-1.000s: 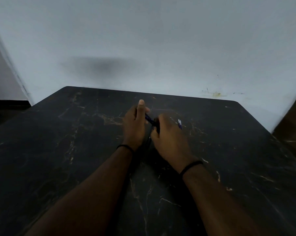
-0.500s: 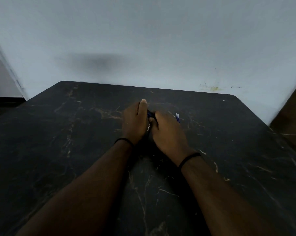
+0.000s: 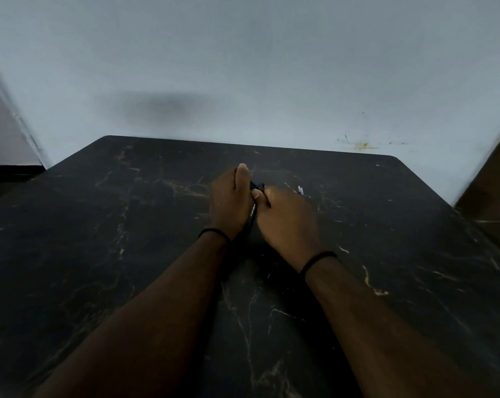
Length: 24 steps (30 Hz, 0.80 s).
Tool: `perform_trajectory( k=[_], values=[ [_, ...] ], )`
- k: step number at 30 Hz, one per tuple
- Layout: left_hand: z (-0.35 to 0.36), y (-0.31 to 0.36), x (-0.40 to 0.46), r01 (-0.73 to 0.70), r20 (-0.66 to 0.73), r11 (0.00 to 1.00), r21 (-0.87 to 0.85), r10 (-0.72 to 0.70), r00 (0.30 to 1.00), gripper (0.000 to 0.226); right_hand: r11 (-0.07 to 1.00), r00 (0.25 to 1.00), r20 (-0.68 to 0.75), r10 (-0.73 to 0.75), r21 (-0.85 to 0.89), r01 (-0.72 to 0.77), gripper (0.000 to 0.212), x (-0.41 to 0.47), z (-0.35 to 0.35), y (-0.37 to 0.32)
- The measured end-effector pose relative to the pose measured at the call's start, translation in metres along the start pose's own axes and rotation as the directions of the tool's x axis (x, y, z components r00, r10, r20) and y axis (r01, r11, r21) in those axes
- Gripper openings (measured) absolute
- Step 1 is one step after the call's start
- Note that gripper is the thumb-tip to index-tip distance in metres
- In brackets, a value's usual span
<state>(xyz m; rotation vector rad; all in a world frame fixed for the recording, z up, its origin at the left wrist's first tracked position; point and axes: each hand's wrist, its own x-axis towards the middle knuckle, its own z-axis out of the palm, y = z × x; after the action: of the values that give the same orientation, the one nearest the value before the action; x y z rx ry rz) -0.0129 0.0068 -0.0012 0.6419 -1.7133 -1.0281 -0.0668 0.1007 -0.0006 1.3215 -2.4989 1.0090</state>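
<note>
Both hands meet over the middle of a black marble-patterned table (image 3: 128, 254). My left hand (image 3: 228, 202) is curled round a dark pouch-like object (image 3: 252, 215) with small white lettering, thumb stretched forward. My right hand (image 3: 289, 219) grips the same dark object from the right side. A dark blue pen-like piece (image 3: 256, 186) sticks out between the two hands. Just beyond my right hand a small white-and-blue tip (image 3: 300, 191) shows; what it belongs to is hidden. Most of the held object is covered by the hands.
A pale wall (image 3: 243, 67) rises right behind the table's far edge. A brown wooden piece (image 3: 490, 191) stands at the right. Dark floor (image 3: 7, 176) shows past the table's left corner.
The hands have drawn closer together, covering more of the blue piece. The view shifted slightly; the hands stay at the table's middle.
</note>
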Motion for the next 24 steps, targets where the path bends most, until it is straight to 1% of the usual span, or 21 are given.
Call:
perform_trajectory(
  k=[2,5,7,8,9,11,13,16,18,20,22,23,24],
  values=[
    [-0.001,-0.001,0.002,-0.010,-0.022,1.000,-0.013,0.010,1.000,0.043,1.000,1.000,-0.030,0.001,-0.010,-0.002,0.047,-0.001,0.000,0.000],
    [-0.006,-0.002,0.005,-0.029,-0.037,0.999,0.032,0.030,0.999,0.042,0.999,0.999,-0.039,-0.014,-0.041,0.013,0.050,-0.003,-0.001,0.001],
    [-0.010,-0.003,0.010,0.031,-0.085,0.997,0.066,-0.025,0.996,0.044,0.997,1.000,-0.010,-0.008,-0.083,0.007,0.050,-0.004,-0.002,0.005],
    [-0.015,-0.005,0.013,0.080,-0.121,0.990,0.114,-0.066,0.991,0.044,0.995,1.000,0.003,0.001,-0.099,-0.001,0.050,-0.005,-0.003,0.007],
    [-0.021,-0.008,0.017,0.130,-0.152,0.971,0.199,-0.100,0.983,0.044,0.994,1.000,0.008,0.012,-0.108,-0.011,0.049,-0.005,-0.004,0.010],
    [-0.035,-0.014,0.022,0.206,-0.162,0.883,0.421,-0.150,0.975,0.046,0.995,0.999,-0.006,0.032,-0.091,-0.032,0.047,-0.006,-0.006,0.014],
    [-0.046,-0.021,0.024,0.247,-0.152,0.758,0.603,-0.195,0.969,0.050,0.997,0.999,-0.012,0.039,-0.063,-0.039,0.046,-0.007,-0.007,0.016],
    [-0.049,-0.026,0.025,0.262,-0.165,0.577,0.773,-0.217,0.962,0.052,0.997,0.999,-0.005,0.034,-0.068,-0.034,0.045,-0.008,-0.007,0.014],
    [-0.048,-0.029,0.027,0.275,-0.167,0.493,0.825,-0.252,0.953,0.055,0.996,0.999,0.029,0.032,-0.082,-0.029,0.043,-0.009,-0.007,0.012],
    [-0.046,-0.031,0.027,0.286,-0.165,0.460,0.841,-0.286,0.944,0.056,0.996,0.998,0.050,0.027,-0.085,-0.022,0.042,-0.010,-0.008,0.012],
    [-0.045,-0.030,0.027,0.312,-0.198,0.449,0.837,-0.284,0.938,0.061,0.997,0.998,0.051,0.030,-0.070,-0.027,0.040,-0.010,-0.010,0.012],
    [-0.045,-0.028,0.026,0.315,-0.225,0.450,0.836,-0.244,0.943,0.063,0.998,0.998,0.041,0.040,-0.051,-0.038,0.038,-0.011,-0.010,0.012],
    [-0.044,-0.023,0.025,0.302,-0.249,0.469,0.830,-0.174,0.953,0.062,0.998,0.998,0.024,0.056,-0.023,-0.055,0.035,-0.010,-0.010,0.012]
  ],
)
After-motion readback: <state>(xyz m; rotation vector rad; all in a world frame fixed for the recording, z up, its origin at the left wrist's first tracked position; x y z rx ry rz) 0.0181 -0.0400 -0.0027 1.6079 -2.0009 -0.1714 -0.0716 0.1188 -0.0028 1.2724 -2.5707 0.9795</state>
